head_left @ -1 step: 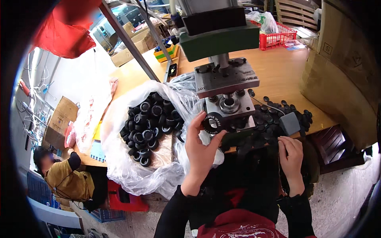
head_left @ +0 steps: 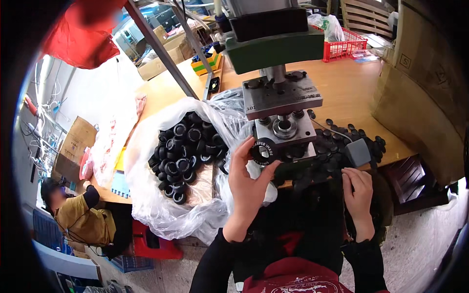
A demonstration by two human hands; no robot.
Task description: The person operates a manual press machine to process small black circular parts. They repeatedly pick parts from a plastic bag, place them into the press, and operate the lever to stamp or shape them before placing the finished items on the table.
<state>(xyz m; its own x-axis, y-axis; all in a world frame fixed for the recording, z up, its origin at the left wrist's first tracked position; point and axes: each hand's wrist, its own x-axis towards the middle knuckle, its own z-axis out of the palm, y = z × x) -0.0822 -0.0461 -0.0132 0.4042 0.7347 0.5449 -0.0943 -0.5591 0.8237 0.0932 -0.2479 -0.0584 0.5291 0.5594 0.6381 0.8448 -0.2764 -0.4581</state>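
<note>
My left hand [head_left: 249, 185] grips a small black toy-like wheel [head_left: 264, 151] with a ring of white print, between thumb and fingers. The wheel is upright, its face toward me, just in front of the press's lower die [head_left: 284, 129]. Above that die hangs the upper plate [head_left: 283, 95] of the green bench press [head_left: 276, 51], with a gap between them. My right hand [head_left: 359, 193] is by the table's front edge, thumb and fingers pinched together; what they hold, if anything, cannot be made out. Small black discs [head_left: 327, 151] lie loose beyond it, beside a grey block [head_left: 358, 152] with a cable.
Left of the press, a clear plastic bag [head_left: 146, 195] lies spread open around a heap of black wheels [head_left: 183, 146]. A tall cardboard box [head_left: 410, 93] stands at the right, a red basket [head_left: 344, 49] at the back. Another person [head_left: 88, 222] sits at far left.
</note>
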